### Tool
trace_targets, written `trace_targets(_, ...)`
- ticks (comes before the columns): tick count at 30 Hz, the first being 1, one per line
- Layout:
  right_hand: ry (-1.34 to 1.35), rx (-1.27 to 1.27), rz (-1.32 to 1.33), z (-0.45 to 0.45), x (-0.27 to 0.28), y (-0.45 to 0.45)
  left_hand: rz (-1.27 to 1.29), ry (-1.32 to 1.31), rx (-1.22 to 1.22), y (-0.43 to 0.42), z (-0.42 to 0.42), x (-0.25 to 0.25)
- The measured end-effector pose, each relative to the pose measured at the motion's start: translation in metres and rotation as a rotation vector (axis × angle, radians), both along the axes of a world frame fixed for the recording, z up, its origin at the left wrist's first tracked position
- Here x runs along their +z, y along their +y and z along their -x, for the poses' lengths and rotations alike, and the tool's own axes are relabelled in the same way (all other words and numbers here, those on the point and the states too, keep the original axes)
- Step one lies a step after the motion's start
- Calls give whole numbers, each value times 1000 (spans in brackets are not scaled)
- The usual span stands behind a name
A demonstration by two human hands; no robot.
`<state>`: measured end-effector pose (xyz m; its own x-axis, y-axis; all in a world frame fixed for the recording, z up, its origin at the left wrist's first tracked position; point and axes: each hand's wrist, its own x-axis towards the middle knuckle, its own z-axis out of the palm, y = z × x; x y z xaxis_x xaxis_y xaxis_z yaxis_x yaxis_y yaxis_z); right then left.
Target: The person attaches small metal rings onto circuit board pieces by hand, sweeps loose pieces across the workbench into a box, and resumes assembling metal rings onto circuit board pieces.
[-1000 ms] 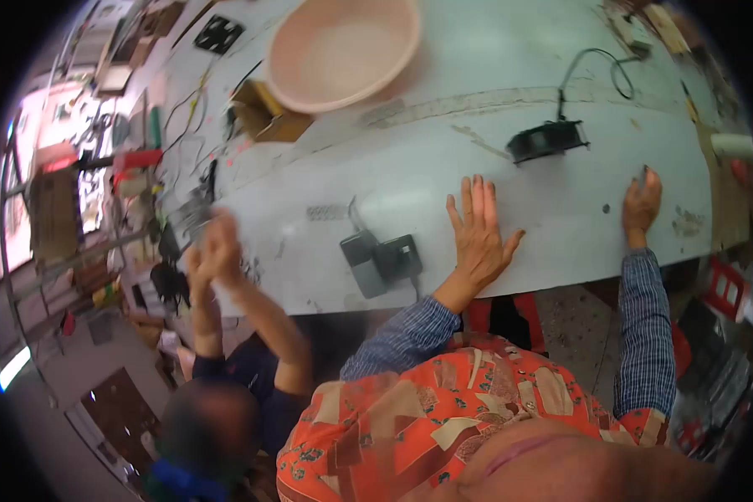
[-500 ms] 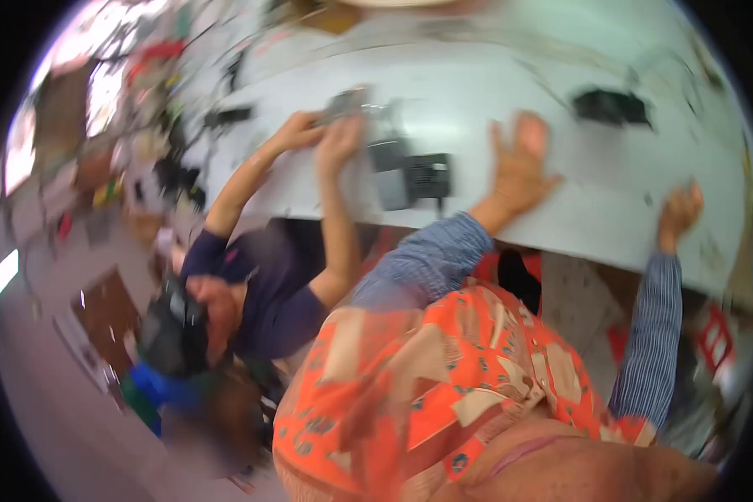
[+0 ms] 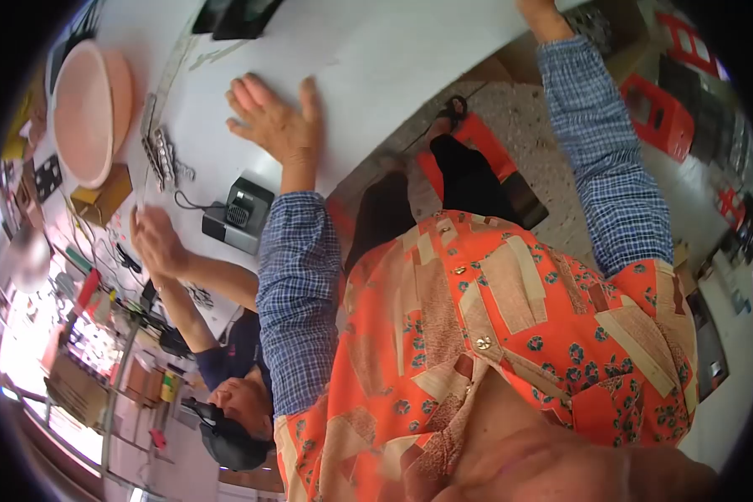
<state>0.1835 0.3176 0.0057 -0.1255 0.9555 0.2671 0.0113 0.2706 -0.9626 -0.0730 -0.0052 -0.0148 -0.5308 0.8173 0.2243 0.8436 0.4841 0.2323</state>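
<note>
My left hand (image 3: pixel 276 121) is over the white table (image 3: pixel 376 75), fingers spread and nothing in it. Whether its palm touches the surface I cannot tell. Close to its wrist lies a dark grey boxy device (image 3: pixel 241 213) with a round grille and a black cord. Flat black objects (image 3: pixel 238 17) lie beyond the fingertips, cut by the top of the view. My right hand (image 3: pixel 540 10) is at the table's edge, at the top of the view. Its fingers are out of the frame, so what it holds, if anything, is hidden.
A co-worker's hands (image 3: pixel 155 243) are close together at the left, beyond the device. Linked metal strips (image 3: pixel 163 155), a pink basin (image 3: pixel 92 113) and a small cardboard box (image 3: pixel 100 192) sit along the table's far side. Red plastic pieces (image 3: pixel 657 117) stand at the right.
The whole view has turned and sharpened. The basin and metal strips have come into sight at the left. My left hand stays spread; my right hand has moved to the top edge, its fingers now out of view.
</note>
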Motion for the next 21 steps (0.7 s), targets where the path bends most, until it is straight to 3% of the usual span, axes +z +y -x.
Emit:
trace_targets(3,61,-107,-22,-42,36,-90,9,-34,-6,2,-4,3)
trace_targets(5,-13,-241,45,-83,22,-154,19,-31,-22,4,-7,7)
trace_targets(7,-260,-359,282,-125,1,-219,44,-52,-15,3,-1,9)
trace_targets(9,-348,-391,455,-198,-85,-289,47,-82,-15,4,-7,16)
trace_targets(11,-860,-505,327,-261,-151,-363,45,-82,-22,6,-6,16)
trace_targets(13,-1204,-412,429,-295,-157,-418,39,-71,-25,7,-6,12)
trace_targets(16,-1576,-395,128,-330,-174,-474,57,-72,-20,5,-5,13)
trace_targets(21,-1578,-266,261,-355,-196,-477,80,-62,-20,12,-3,15)
